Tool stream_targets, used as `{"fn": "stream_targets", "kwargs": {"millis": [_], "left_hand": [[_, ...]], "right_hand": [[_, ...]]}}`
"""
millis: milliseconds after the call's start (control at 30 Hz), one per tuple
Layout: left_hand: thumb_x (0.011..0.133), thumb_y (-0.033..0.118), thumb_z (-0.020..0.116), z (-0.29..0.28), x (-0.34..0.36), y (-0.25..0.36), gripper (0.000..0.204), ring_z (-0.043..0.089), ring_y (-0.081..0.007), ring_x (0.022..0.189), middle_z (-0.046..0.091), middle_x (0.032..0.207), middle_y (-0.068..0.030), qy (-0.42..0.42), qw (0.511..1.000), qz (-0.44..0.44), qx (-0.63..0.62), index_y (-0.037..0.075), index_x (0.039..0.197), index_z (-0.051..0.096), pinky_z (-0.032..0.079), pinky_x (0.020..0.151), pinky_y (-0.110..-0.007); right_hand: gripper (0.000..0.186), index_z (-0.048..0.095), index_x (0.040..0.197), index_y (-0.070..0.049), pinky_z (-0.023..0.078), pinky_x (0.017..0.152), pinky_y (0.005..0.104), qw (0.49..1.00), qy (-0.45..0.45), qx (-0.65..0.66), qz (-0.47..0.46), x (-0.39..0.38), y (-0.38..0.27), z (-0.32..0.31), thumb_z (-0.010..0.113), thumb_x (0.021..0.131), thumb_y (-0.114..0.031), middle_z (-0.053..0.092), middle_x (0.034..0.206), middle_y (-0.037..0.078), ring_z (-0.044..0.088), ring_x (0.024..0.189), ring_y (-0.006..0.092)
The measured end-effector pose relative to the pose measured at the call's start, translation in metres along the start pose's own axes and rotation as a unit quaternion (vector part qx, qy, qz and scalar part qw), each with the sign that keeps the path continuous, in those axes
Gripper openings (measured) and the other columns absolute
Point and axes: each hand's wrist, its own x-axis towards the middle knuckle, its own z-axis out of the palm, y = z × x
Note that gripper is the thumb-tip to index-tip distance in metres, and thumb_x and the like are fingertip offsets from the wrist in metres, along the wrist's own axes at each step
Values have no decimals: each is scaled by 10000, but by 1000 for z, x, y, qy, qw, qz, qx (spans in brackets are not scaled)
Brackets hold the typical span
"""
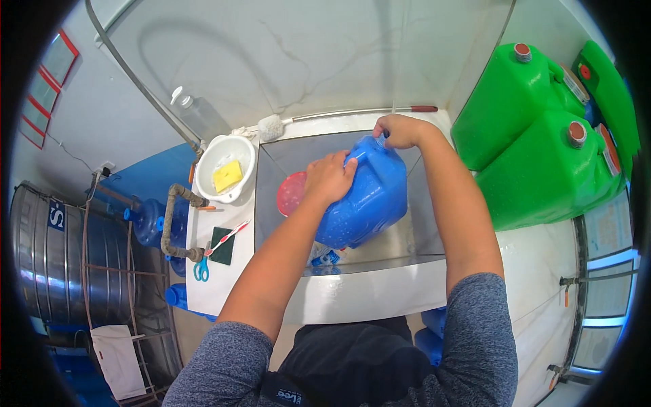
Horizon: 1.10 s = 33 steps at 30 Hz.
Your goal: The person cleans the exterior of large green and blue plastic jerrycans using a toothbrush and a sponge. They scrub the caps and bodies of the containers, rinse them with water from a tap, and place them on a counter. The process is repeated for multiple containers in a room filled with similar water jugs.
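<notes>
A large blue plastic water jug (373, 190) leans tilted in the grey sink (424, 203), its mouth pointing up and away from me. My left hand (330, 178) is pressed over the jug's side, the fingers curled at its shoulder. At the mouth, my right hand (399, 132) has its fingers closed; a small dark bit shows between them, too hidden to name. Left of the jug, a round red plastic dish or lid (290, 195) lies partly behind my left hand. Under the jug, a blue-and-white package (325, 258) is partly covered.
A white basin (249, 159) holding a yellow sponge (228, 176) stands left of the sink, near teal-handled scissors (201, 271), a toothbrush (237, 229) and a green scouring pad (220, 245). Behind lies a long-handled brush (271, 127). Green jerrycans (522, 169) stand right; a metal pipe (169, 217) rises left.
</notes>
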Motion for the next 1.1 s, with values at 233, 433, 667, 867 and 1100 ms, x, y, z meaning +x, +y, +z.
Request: {"fn": "stream_targets", "kwargs": {"millis": [233, 433, 667, 867, 1100], "left_hand": [[1024, 459, 416, 5, -5, -1, 516, 619, -385, 1171, 664, 1242, -202, 24, 1000, -2, 3, 89, 1333, 599, 457, 1004, -515], [1031, 466, 406, 3, -6, 5, 515, 622, -378, 1167, 669, 1233, -195, 10, 1000, 6, 22, 93, 1329, 601, 460, 1002, -514], [1034, 473, 401, 3, -6, 3, 518, 613, -369, 1185, 660, 1258, -186, 8, 1000, -15, 18, 99, 1336, 596, 458, 1002, -515], [1034, 478, 401, 2, -8, 4, 523, 610, -366, 1190, 656, 1264, -184, 7, 1000, -17, 22, 99, 1339, 593, 451, 1008, -517], [1034, 474, 410, -1, -14, 8, 515, 618, -368, 1171, 665, 1232, -188, 11, 999, -12, 33, 97, 1331, 597, 450, 1002, -515]], "right_hand": [[433, 697, 1205, -60, 523, 951, 406, 980, -21, 9, 199, 8, -27, 3, 661, 929, -391, 678, 1251, 177, 668, 1099, 317], [675, 661, 1258, -63, 519, 923, 440, 991, 86, -44, 91, 7, 11, 31, 504, 952, -644, 703, 1189, 181, 690, 1044, 327], [705, 574, 1338, -80, 518, 884, 459, 996, 8, -11, 91, 3, 12, 12, 523, 925, -649, 701, 1161, 160, 694, 948, 334], [657, 646, 1248, -30, 519, 931, 434, 982, 67, -72, 164, 2, -15, 21, 489, 970, -604, 713, 1123, 185, 677, 1038, 321], [599, 636, 1316, -40, 489, 1017, 454, 962, 48, -36, 268, -16, -54, 9, 510, 989, -525, 680, 1254, 201, 631, 1211, 344]]}}
